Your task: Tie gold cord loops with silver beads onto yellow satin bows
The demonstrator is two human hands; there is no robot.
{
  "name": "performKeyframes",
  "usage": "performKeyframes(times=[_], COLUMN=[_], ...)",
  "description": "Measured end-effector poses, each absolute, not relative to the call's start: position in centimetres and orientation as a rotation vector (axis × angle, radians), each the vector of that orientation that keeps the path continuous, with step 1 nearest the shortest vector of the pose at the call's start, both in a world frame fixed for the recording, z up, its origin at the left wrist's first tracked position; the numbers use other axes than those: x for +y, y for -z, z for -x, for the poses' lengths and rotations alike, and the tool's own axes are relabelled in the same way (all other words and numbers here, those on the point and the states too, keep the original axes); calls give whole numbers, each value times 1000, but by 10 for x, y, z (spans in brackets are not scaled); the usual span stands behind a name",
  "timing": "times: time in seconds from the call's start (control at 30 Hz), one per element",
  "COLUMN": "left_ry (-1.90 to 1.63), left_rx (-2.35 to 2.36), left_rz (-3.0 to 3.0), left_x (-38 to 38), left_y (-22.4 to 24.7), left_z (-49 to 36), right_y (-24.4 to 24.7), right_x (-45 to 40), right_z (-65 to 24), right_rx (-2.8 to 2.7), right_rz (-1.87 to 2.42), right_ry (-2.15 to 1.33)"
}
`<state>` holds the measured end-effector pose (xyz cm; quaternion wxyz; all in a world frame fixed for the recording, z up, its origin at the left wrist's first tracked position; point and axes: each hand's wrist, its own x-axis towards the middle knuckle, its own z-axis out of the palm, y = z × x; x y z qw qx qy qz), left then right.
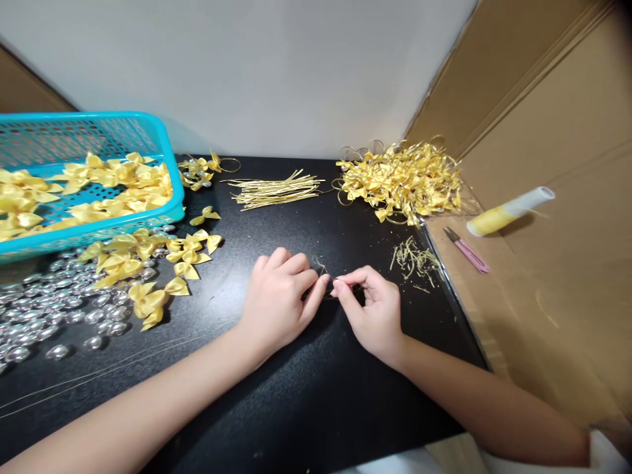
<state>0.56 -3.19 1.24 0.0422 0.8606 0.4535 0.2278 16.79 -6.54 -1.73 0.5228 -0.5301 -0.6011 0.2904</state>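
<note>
Over the middle of the black table, my left hand (281, 293) and my right hand (372, 309) nearly meet at the fingertips. Both are closed in a pinch on a thin thread (320, 265), whose loose loop shows just above the thumbs. Part of it is hidden behind the fingers. Two long strands (99, 372) run under my left forearm toward the left edge. Yellow ribbon bows (148, 303) and silvery beads (56, 319) lie to the left of my left hand. Beyond both hands is a bundle of gold twist ties (276, 189).
A turquoise basket (170, 171) of yellow bows stands at the back left. Finished-looking bows with gold loops (399, 178) are heaped at the back right. Near the right edge are gold clippings (415, 260), pink-handled snips (467, 250) and a pale yellow tube (511, 210).
</note>
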Motion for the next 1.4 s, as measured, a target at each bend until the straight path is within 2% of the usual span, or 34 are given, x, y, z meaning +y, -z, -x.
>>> performKeyframes(times=[1.0,1.2,1.4], left_ry=[-719,-723,-904], left_rx=[1453,1528,1624], left_rz=[-2793,-2670,-2469], left_x=[-22,-16,-8], left_y=[-11,-6,-2], left_z=[1,8,14], right_y=[22,23,20], right_x=[-61,-62,-65], right_z=[-168,-171,-175], right_rx=[-1379,-1334,-1340], right_rz=[1334,1318,1299], right_ry=[-691,-703,-670])
